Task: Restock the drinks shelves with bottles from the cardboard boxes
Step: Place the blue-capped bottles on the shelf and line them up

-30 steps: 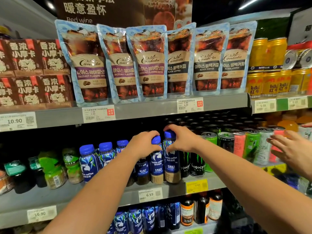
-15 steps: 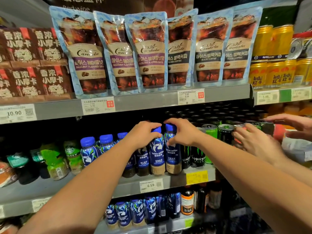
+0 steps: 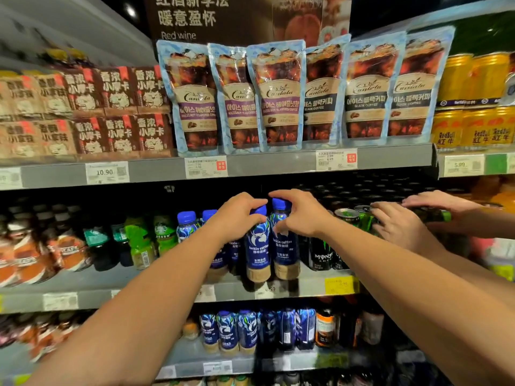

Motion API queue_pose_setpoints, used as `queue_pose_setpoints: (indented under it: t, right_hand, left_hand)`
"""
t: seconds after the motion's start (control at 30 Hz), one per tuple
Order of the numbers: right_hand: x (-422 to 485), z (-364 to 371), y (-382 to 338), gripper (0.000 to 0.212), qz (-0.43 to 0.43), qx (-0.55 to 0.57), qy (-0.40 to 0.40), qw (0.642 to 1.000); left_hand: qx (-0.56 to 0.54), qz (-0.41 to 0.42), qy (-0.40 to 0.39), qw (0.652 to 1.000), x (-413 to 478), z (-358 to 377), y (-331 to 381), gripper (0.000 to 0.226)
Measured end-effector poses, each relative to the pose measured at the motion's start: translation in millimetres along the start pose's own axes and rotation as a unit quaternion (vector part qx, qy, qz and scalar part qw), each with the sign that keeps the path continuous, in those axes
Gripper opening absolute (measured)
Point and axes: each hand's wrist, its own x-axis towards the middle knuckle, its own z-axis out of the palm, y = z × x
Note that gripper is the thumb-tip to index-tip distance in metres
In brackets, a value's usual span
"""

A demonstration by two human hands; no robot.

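a supermarket aisle: grey metal shelves, the middle shelf [image 3: 306, 288] packed with drinks under coffee pouches [image 3: 278, 96]. open room shows at its front edge left of the blue bottles. the left hand [image 3: 237, 215] clenches the cap end of 1 blue coffee bottle [image 3: 257, 246]; the right hand [image 3: 301, 215] grips a 2nd bottle [image 3: 284, 246] touching it. another person's hands [image 3: 401, 227] rest on green cans [image 3: 348, 218] beside them.

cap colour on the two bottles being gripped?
Blue caps on both coffee bottles; head view, the only one.
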Motion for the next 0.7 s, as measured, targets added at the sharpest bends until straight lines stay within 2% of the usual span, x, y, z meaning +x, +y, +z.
queue_pose_setpoints:
  t: [0.17, 0.4, 0.57, 0.7]
  right_hand:
    - [-5.8, 27.5, -22.6, 0.082, -0.019, 0.001, -0.012, 1.000]
    - [-3.1, 87.4, -73.0, 0.085, -0.051, -0.024, -0.042, 0.998]
    - [23.2, 134.6, -113.0, 0.089, -0.060, -0.036, -0.039, 0.997]
    - [44.7, 168.8, -144.3, 0.089, -0.049, -0.037, -0.020, 0.998]
  left_hand:
    - [0.005, -0.049, 0.028, 0.998, -36.6, -14.2, -17.4, 0.050]
    - [0.069, -0.096, 0.014, 0.993, -91.9, -43.4, -64.1, 0.041]
    - [0.075, -0.106, 0.030, 0.991, -110.0, -71.7, -117.5, 0.039]
    - [0.083, -0.093, 0.044, 0.991, -107.8, -92.2, -168.6, 0.047]
